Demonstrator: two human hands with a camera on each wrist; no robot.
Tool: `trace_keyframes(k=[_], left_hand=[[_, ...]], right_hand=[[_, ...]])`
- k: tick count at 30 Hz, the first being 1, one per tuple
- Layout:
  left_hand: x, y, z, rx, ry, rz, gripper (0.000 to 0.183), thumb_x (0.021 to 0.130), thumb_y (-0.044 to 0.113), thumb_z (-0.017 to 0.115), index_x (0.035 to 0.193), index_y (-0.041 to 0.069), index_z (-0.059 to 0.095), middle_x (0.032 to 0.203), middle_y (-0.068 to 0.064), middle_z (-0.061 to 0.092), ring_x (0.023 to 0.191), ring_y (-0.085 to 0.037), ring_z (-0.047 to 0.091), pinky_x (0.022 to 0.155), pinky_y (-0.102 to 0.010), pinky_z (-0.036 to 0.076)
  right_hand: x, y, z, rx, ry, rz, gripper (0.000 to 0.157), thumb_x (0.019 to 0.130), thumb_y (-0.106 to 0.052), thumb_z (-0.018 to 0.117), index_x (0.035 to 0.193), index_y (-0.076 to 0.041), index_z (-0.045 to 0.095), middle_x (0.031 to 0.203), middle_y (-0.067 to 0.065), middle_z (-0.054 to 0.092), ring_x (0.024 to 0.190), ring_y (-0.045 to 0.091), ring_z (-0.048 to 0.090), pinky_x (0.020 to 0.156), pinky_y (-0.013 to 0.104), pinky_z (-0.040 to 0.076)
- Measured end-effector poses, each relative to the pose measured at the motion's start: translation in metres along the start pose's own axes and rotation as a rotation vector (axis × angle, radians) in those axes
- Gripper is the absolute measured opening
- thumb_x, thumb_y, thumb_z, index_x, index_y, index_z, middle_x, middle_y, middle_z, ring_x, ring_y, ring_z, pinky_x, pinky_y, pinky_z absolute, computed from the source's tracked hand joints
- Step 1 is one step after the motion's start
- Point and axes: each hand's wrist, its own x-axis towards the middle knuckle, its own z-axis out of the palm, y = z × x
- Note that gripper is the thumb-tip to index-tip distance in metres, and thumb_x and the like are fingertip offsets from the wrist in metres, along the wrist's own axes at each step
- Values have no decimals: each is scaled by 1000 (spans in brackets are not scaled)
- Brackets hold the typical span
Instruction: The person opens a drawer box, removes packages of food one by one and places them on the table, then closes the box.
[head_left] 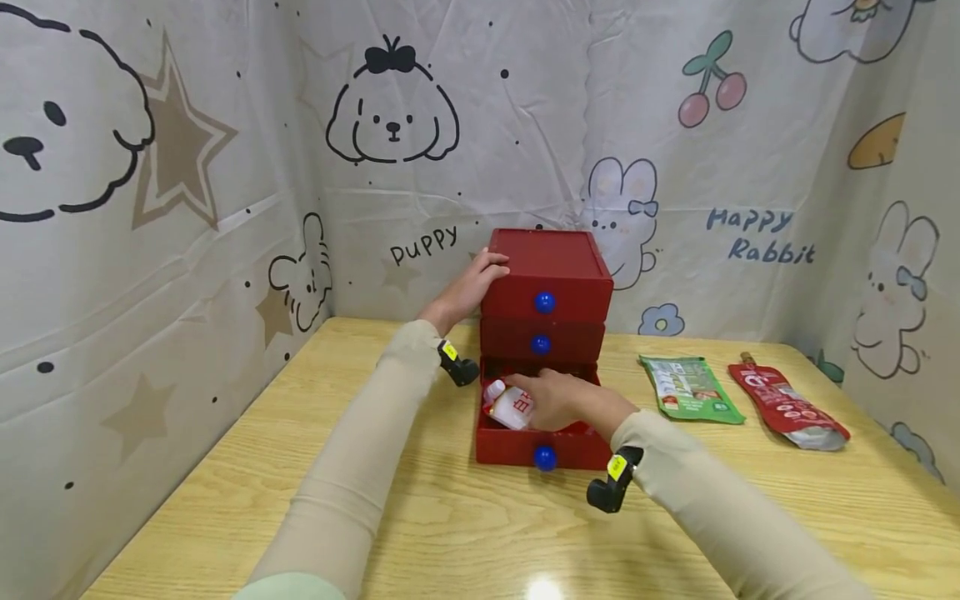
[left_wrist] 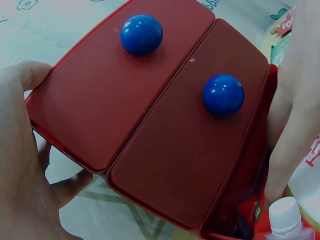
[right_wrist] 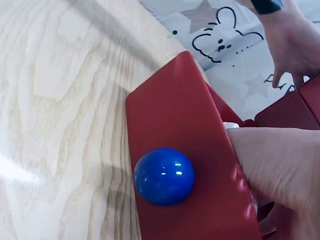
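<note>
A red box of drawers [head_left: 549, 252] with blue knobs stands on the table, its bottom drawer [head_left: 510, 447] pulled out. My left hand [head_left: 468, 292] rests on the box's upper left corner, fingers on the top and along the side. Inside the drawer lies a white and red spouted pouch [head_left: 513, 408] with a white cap [left_wrist: 285, 216]. My right hand [head_left: 558, 400] reaches into the drawer and holds the pouch, its fingers against the pouch's side near the cap; the thumb is hidden. In the right wrist view, the drawer front with its blue knob [right_wrist: 164, 176] hides most of the pouch.
To the right of the box lie a green packet [head_left: 692, 389] and a red spouted pouch [head_left: 787, 406], both flat on the wooden table [head_left: 300, 442]. A printed cloth [head_left: 450, 192] hangs behind the box and along the sides.
</note>
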Motion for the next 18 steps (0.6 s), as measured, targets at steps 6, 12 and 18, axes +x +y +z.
trace_keyframes(k=[6, 12, 18], left_hand=[[0, 0, -2, -4, 4, -5, 46, 109, 36, 46, 149, 14, 49, 174, -1, 1, 155, -24, 12, 122, -45, 19], [-3, -3, -1, -6, -10, -26, 47, 109, 39, 46, 151, 18, 48, 173, 2, 0, 156, -23, 11, 122, -47, 19], [-2, -1, -1, -6, -6, -8, 48, 109, 38, 45, 151, 16, 47, 174, 0, 1, 153, -24, 17, 121, -45, 21]], right_hand=[[8, 3, 1, 6, 9, -14, 78, 88, -27, 80, 157, -31, 45, 129, 13, 59, 108, 28, 54, 91, 49, 52], [8, 9, 5, 15, 49, -62, 75, 87, -38, 81, 155, -29, 51, 126, 10, 63, 104, 26, 55, 86, 43, 51], [8, 10, -1, 41, 52, -68, 74, 86, -38, 81, 154, -27, 53, 122, 7, 63, 102, 25, 54, 85, 41, 49]])
